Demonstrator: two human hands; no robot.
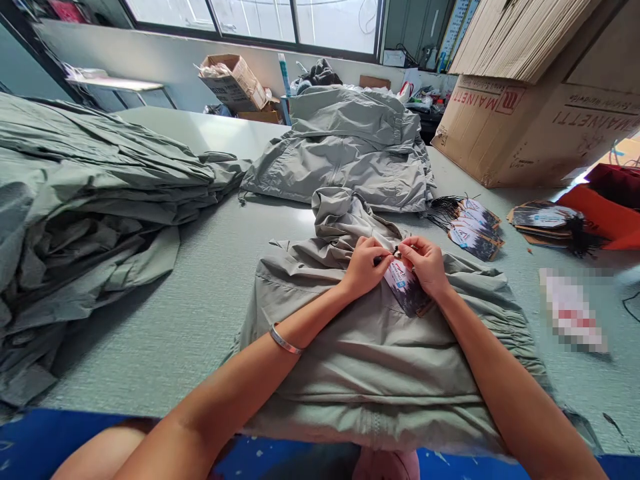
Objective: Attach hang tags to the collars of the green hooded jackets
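Note:
A grey-green hooded jacket [360,360] lies spread on the table in front of me, its hood pointing away. A printed hang tag [407,293] rests on the jacket just below my fingers. My left hand [367,265] is closed in a pinch on the tag's black cord, and a small black piece shows by its fingers. Close beside it, my right hand [425,263] pinches the same cord near the tag's top end. The fingertips almost meet, so the exact join between cord and jacket is hidden.
A heap of similar garments [100,187] covers the table's left side. Folded jackets [345,153] are stacked beyond mine. Corded hang tags [475,227] and another tag pile [545,217] lie at right, near an orange-red bag [595,213]. A large cardboard box [515,133] stands behind them.

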